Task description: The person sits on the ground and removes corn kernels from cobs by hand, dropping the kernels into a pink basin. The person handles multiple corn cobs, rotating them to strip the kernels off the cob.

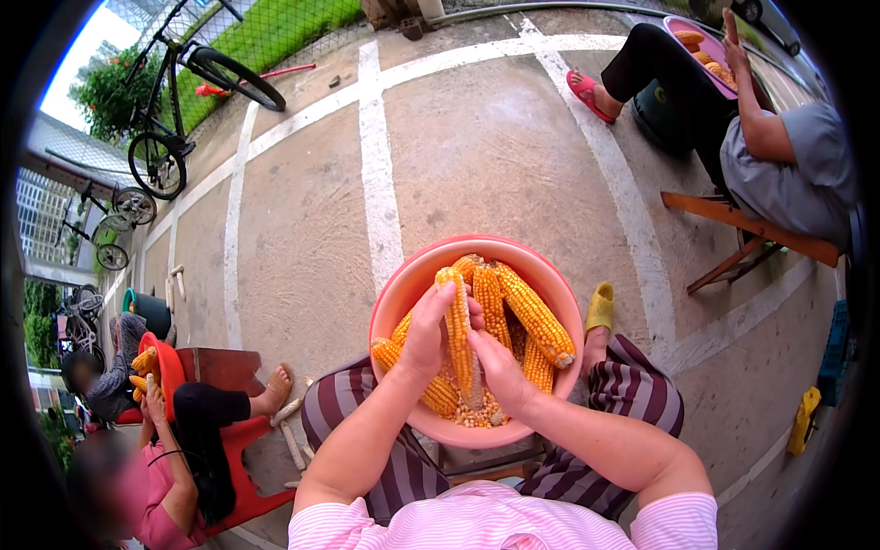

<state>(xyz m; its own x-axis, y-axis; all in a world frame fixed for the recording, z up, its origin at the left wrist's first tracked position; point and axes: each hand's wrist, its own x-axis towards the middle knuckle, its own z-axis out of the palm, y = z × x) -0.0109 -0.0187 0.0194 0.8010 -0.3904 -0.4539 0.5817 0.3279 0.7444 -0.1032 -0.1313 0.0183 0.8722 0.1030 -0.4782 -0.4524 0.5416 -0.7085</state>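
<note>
A pink basin (pixel 383 302) rests between my knees. Over it, my left hand (pixel 426 332) is wrapped round a dried corn cob (pixel 457 323) that stands tilted, its top toward the far side. My right hand (pixel 501 371) presses against the cob's lower right side, where a pale strip without kernels shows. Several yellow corn cobs (pixel 533 313) lie behind and beside my hands in the basin. Loose kernels (pixel 478 414) cover part of its bottom near me. My fingers partly hide the cob in my grip.
At the left, a person in pink (pixel 170 477) handles corn over a red basin (pixel 171 371). At the right, another person (pixel 779 137) sits with a pink basin (pixel 678 32) of cobs. Bare cobs (pixel 291 445) lie on the floor at the left. A bicycle (pixel 170 92) stands far left.
</note>
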